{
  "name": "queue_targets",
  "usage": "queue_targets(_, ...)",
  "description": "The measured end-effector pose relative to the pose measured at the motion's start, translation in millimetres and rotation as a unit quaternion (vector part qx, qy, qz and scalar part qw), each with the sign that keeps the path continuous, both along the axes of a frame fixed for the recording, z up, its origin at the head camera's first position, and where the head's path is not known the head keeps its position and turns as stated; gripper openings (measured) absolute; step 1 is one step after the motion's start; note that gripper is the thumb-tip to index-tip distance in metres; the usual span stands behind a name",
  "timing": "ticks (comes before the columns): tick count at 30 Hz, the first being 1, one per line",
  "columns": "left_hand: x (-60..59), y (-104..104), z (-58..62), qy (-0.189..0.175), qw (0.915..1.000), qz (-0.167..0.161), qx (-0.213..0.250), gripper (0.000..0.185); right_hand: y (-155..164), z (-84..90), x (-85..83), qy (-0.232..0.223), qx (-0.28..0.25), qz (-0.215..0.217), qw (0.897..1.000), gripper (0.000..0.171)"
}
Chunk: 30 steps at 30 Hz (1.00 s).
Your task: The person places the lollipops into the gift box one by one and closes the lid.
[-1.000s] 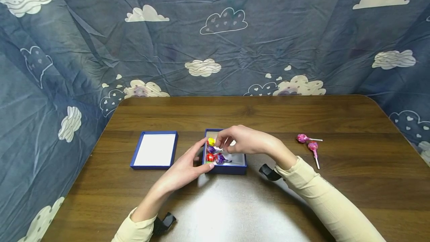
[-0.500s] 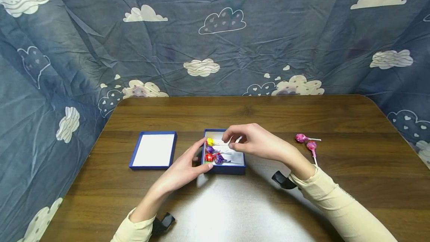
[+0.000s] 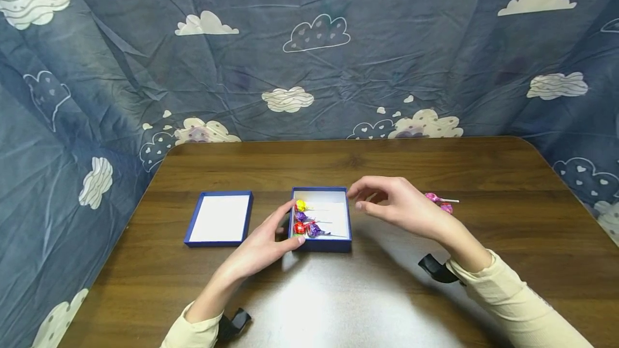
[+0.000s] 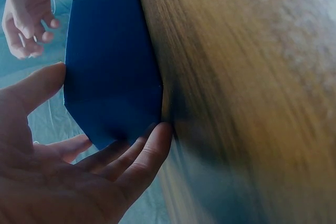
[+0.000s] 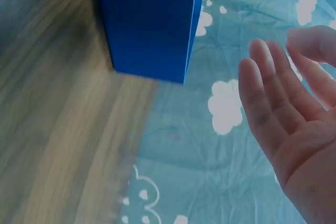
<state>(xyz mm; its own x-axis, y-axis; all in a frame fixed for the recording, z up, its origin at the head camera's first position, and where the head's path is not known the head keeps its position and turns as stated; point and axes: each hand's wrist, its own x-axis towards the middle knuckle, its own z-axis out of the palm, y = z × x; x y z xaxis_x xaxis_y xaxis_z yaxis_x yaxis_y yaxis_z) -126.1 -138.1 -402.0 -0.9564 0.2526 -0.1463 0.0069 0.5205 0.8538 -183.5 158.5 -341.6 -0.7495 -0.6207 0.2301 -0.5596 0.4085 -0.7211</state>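
a blue box with a pale inside sits at the middle of a brown wood table. the left hand grasps the box at its left end, thumb at the near left corner, fingers against the side. inside, along the left, lie a yellow lollipop, a purple lollipop and, nearest, a red lollipop with another purple one just right of it; visible sticks point right. the right hand is released, fingers loosely bent, just right of the box and above the table. beyond it, to the right, two pink lollipops lie partly hidden by that hand. a blue lid, white inside, lies left of the box. a blue cloth with clouds hangs behind.
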Motion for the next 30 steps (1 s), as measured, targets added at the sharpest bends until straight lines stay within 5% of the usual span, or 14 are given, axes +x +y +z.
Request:
queue_targets(23,1.0,0.0,-0.4,-0.011,0.9999,-0.001,0.005,0.077,77.3,8.4,18.9,0.075,0.026,-0.118,0.990,0.023)
queue_targets(30,1.8,0.8,0.4,-0.010,0.9999,0.000,0.004,0.078,97.7,1.9,25.4,0.066,0.013,-0.191,0.979,0.025)
